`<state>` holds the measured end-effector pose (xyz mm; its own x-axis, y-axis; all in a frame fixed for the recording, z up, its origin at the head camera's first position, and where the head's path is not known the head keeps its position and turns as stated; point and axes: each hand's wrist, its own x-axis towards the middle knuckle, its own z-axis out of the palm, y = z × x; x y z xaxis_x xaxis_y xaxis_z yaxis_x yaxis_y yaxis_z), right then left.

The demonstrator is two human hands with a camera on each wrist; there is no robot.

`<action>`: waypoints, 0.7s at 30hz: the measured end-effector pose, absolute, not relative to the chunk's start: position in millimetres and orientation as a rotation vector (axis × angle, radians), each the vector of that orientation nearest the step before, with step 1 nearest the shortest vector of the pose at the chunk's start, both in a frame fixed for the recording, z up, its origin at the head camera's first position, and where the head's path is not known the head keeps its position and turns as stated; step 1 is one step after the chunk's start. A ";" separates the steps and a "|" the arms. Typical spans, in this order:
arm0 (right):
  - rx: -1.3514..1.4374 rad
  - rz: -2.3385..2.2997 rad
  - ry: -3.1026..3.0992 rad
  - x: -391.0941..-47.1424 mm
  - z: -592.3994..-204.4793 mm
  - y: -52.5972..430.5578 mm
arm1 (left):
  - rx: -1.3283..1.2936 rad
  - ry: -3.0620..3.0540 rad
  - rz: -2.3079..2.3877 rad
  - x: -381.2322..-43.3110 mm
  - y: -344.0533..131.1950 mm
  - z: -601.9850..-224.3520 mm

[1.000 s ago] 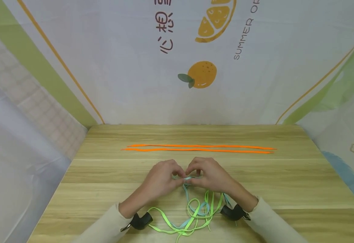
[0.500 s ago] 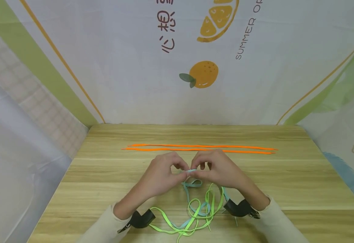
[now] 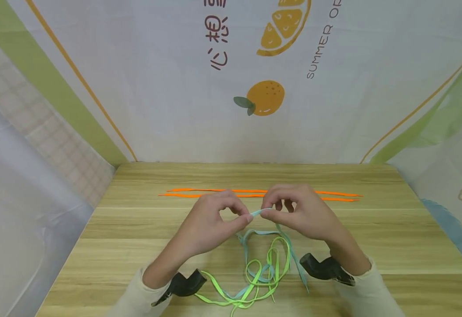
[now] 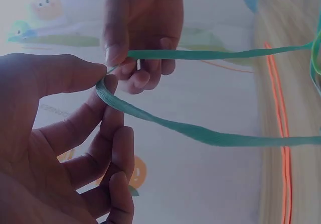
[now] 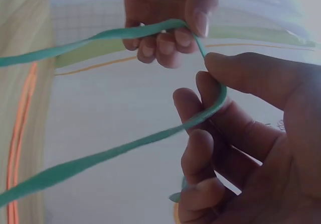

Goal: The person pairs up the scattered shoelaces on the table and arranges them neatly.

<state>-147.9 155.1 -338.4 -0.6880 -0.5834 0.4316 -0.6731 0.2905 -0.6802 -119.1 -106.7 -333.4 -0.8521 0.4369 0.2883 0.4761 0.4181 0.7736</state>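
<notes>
A light teal flat shoelace (image 3: 256,212) is held up between both hands, a short stretch of it spanning their fingertips. The left hand (image 3: 215,222) pinches it between thumb and index finger; in the left wrist view the lace (image 4: 215,136) falls away from that pinch. The right hand (image 3: 304,213) also pinches it with thumb and index finger, the other fingers curled loosely. From the right hand, the lace (image 5: 120,151) hangs down in the right wrist view. Its lower part lies on the table among a tangled bright green shoelace (image 3: 236,301).
Two orange shoelaces (image 3: 183,195) lie nearly parallel across the back of the wooden table (image 3: 135,224), partly behind the hands. A white printed cloth (image 3: 175,110) hangs behind the table. Black wrist mounts (image 3: 187,284) sit at both sleeves.
Both hands have risen and moved a little farther apart, the right hand more so. The teal lace between them is now stretched longer, and its end beside the right wrist is more visible.
</notes>
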 end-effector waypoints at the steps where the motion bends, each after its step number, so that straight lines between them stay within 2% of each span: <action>1: 1.188 1.379 -2.436 -147.3 -336.2 156.9 | -0.837 -2.603 -1.458 -118.1 -107.2 -331.2; 11: 1.125 1.495 -2.407 -142.2 -318.5 179.1 | -0.895 -2.553 -1.619 -117.1 -118.4 -319.1; 21: 1.034 1.500 -2.404 -143.0 -317.0 203.4 | -0.951 -2.575 -1.659 -125.6 -134.4 -316.7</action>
